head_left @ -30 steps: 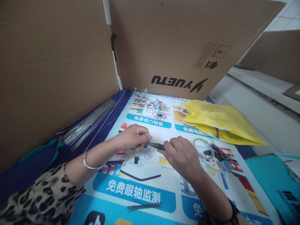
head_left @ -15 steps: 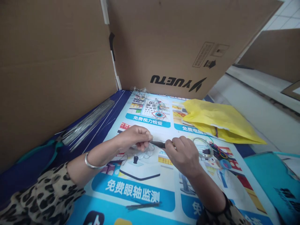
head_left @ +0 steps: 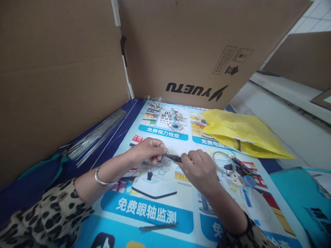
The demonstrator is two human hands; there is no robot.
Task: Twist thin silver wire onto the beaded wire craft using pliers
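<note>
My left hand [head_left: 152, 151], with a silver bangle [head_left: 101, 177] on the wrist, pinches a thin wire whose end shows at the fingertips. My right hand [head_left: 198, 168] is wrapped round dark pliers [head_left: 173, 157]; their tip points left and meets the wire at my left fingertips. Whether the jaws are closed on the wire is too small to tell. Below my left hand lies a tangle of thin wire loops [head_left: 161, 168] on the printed sheet. Short dark wires [head_left: 158, 227] lie near the front of the sheet.
Cardboard walls [head_left: 181, 44] stand behind and at the left. A silver wire bundle [head_left: 97, 137] lies left, near a teal-handled tool [head_left: 60, 168]. Wire pieces [head_left: 173, 115] lie at the back. To the right are a yellow bag [head_left: 243, 132], a wire coil [head_left: 224, 162], coloured wires [head_left: 243, 167] and a teal bag [head_left: 302, 203].
My right hand and the pliers have shifted slightly left, closer to my left fingertips. My left hand has barely moved.
</note>
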